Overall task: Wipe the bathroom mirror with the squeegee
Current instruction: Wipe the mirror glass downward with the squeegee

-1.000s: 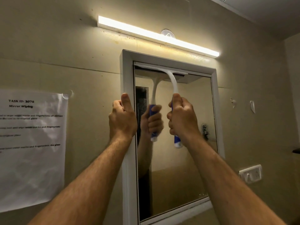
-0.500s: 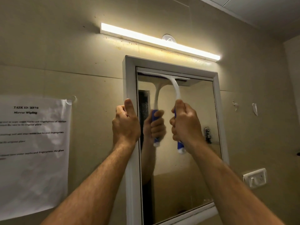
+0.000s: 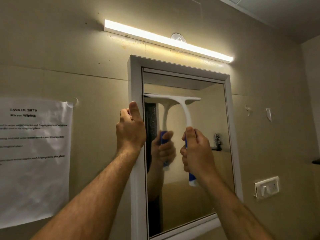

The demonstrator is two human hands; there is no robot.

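Note:
A white-framed bathroom mirror (image 3: 214, 170) hangs on the beige wall in front of me. My right hand (image 3: 196, 153) grips the blue handle of a white squeegee (image 3: 186, 111). Its blade lies flat across the left part of the glass, a little below the mirror's top. My left hand (image 3: 130, 129) grips the left side of the mirror frame (image 3: 136, 80), thumb pointing up along it. The glass reflects the squeegee and my right hand.
A lit tube light (image 3: 166, 39) runs above the mirror. A printed task sheet (image 3: 32, 153) is taped to the wall on the left. A white switch plate (image 3: 266, 187) sits to the mirror's lower right, with a dark shelf edge (image 3: 316, 161) at far right.
My right hand has pulled the squeegee down the glass from the mirror's top edge. My left hand has kept its grip on the frame.

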